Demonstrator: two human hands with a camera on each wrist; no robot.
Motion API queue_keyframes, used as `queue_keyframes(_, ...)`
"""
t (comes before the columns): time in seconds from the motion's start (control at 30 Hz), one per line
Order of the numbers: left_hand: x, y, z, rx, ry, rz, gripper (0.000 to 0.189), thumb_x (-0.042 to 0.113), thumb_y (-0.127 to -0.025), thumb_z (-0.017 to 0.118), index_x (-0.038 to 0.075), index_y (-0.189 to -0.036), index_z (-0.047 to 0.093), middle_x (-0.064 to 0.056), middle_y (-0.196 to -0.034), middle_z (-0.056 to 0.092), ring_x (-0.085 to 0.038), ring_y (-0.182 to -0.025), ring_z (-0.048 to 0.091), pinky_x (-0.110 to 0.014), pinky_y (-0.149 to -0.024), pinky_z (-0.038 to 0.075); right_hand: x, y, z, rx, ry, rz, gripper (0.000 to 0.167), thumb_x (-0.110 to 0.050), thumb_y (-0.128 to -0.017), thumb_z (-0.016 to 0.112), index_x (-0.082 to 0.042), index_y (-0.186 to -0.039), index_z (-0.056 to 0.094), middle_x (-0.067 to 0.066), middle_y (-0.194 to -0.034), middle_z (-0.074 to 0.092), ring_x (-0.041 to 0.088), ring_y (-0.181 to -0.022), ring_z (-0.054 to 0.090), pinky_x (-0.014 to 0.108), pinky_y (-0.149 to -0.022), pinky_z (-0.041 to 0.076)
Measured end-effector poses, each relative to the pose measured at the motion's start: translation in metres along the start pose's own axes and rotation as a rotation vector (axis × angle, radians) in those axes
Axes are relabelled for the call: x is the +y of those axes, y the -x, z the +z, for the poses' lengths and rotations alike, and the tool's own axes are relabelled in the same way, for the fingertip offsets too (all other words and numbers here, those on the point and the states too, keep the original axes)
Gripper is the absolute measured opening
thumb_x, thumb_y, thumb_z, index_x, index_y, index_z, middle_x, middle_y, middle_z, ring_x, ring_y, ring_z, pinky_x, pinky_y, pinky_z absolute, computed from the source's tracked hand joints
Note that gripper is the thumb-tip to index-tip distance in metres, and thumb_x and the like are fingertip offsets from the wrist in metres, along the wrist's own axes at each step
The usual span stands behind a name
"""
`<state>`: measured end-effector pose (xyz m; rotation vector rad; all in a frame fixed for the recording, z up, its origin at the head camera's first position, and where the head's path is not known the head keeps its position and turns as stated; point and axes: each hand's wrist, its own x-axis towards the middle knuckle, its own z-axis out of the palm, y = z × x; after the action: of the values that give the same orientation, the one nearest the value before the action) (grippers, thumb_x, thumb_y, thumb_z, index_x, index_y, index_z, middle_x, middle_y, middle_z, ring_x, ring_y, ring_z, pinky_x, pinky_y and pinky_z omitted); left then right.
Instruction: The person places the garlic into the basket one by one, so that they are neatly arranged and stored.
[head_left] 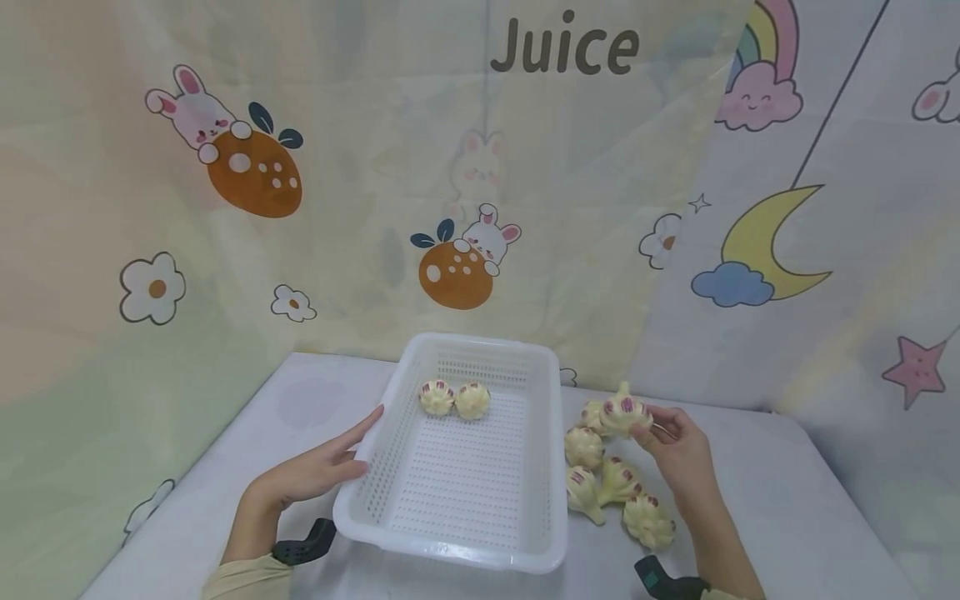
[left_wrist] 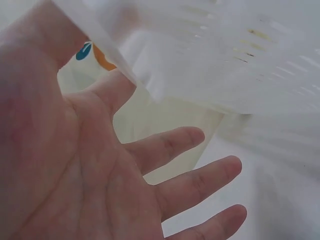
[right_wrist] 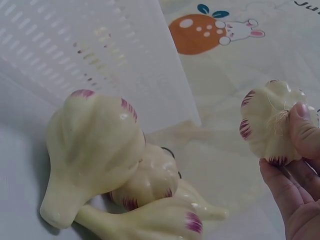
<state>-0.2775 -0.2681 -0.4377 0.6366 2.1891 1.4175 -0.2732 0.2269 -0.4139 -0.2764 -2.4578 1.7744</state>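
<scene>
A white plastic basket (head_left: pixel 450 557) with slotted walls stands in the middle of the head view. Two garlic bulbs, one on the left (head_left: pixel 437 398) and one on the right (head_left: pixel 472 401), lie side by side toward its far end. My left hand (head_left: pixel 318 471) touches the basket's left side with its fingers extended; in the left wrist view the palm (left_wrist: pixel 85 165) shows, several fingers spread apart. Right of the basket, my right hand (head_left: pixel 681 450) pinches a garlic bulb (right_wrist: pixel 267 122) between thumb and fingers, root side toward the wrist camera, above the table.
Several more garlic bulbs (head_left: pixel 583 448) lie in a loose pile on the white table (head_left: pixel 780 492), close to the basket's right wall. A printed cloth backdrop (head_left: pixel 360 167) hangs behind the table. A dark wrist device (head_left: pixel 303 542) sits on each forearm.
</scene>
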Motion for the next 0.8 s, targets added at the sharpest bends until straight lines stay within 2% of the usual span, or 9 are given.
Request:
queue_keyframes(0.1, -0.001, -0.001, 0.002, 0.011, -0.011, -0.019, 0.075, 0.022, -0.099, 0.049, 0.031, -0.153, -0.002, -0.019, -0.159, 0.005, -0.044, -0.137, 0.031, -0.047, -0.099, 0.042, -0.005, 0.002, 0.004, -0.011, 0.024, -0.004, 0.061, -0.038, -0.088, 0.065, -0.005, -0.134, 0.041, 0.015, -0.145, 0.044, -0.008, -0.107, 0.054, 0.007, -0.084, 0.044)
queue_keyframes(0.2, 0.0, -0.002, 0.004, 0.023, -0.025, -0.035, 0.076, 0.024, -0.099, 0.05, 0.034, -0.153, -0.002, -0.018, -0.159, 0.004, -0.045, -0.136, 0.032, -0.054, -0.099, 0.042, -0.009, 0.004, 0.007, -0.025, 0.039, -0.01, 0.061, -0.038, -0.089, 0.064, -0.005, -0.134, 0.04, 0.014, -0.145, 0.044, 0.009, -0.122, 0.052, 0.01, -0.089, 0.045)
queue_keyframes(0.33, 0.003, -0.003, 0.006, 0.041, -0.061, -0.041, 0.08, 0.026, -0.098, 0.053, 0.035, -0.152, -0.005, -0.015, -0.16, -0.001, -0.045, -0.141, 0.021, -0.06, -0.102, 0.035, -0.014, 0.008, 0.013, -0.041, 0.042, -0.018, 0.059, -0.037, -0.09, 0.063, -0.005, -0.134, 0.041, 0.015, -0.144, 0.045, 0.024, -0.13, 0.048, 0.018, -0.094, 0.046)
queue_keyframes(0.43, 0.006, -0.003, 0.008, 0.047, -0.075, -0.041, 0.083, 0.026, -0.097, 0.054, 0.035, -0.152, -0.007, -0.015, -0.16, 0.001, -0.044, -0.141, 0.021, -0.058, -0.101, 0.037, -0.016, 0.011, 0.018, -0.047, 0.035, -0.027, 0.057, -0.036, -0.09, 0.063, -0.004, -0.133, 0.042, 0.017, -0.142, 0.046, 0.029, -0.13, 0.048, 0.021, -0.094, 0.047)
queue_keyframes(0.57, 0.008, -0.003, 0.008, 0.044, -0.075, -0.048, 0.086, 0.025, -0.096, 0.056, 0.035, -0.151, -0.009, -0.018, -0.159, 0.008, -0.043, -0.137, 0.031, -0.051, -0.096, 0.044, -0.017, 0.013, 0.025, -0.064, 0.023, -0.036, 0.057, -0.035, -0.089, 0.065, -0.005, -0.133, 0.044, 0.017, -0.14, 0.049, 0.03, -0.129, 0.049, 0.021, -0.09, 0.05)
queue_keyframes(0.67, 0.01, -0.002, 0.007, 0.044, -0.081, -0.053, 0.087, 0.026, -0.096, 0.057, 0.034, -0.151, -0.01, -0.017, -0.159, 0.006, -0.042, -0.139, 0.028, -0.051, -0.098, 0.042, -0.018, 0.015, 0.031, -0.083, 0.018, -0.049, 0.058, -0.036, -0.087, 0.067, -0.007, -0.132, 0.045, 0.016, -0.14, 0.05, 0.029, -0.128, 0.05, 0.021, -0.085, 0.052)
queue_keyframes(0.8, 0.012, -0.002, 0.007, 0.044, -0.077, -0.058, 0.088, 0.028, -0.095, 0.057, 0.033, -0.152, -0.01, -0.015, -0.16, 0.002, -0.042, -0.14, 0.024, -0.052, -0.1, 0.041, -0.021, 0.018, 0.036, -0.099, 0.026, -0.072, 0.058, -0.038, -0.084, 0.07, -0.008, -0.129, 0.048, 0.013, -0.137, 0.053, 0.027, -0.126, 0.052, 0.022, -0.084, 0.052)
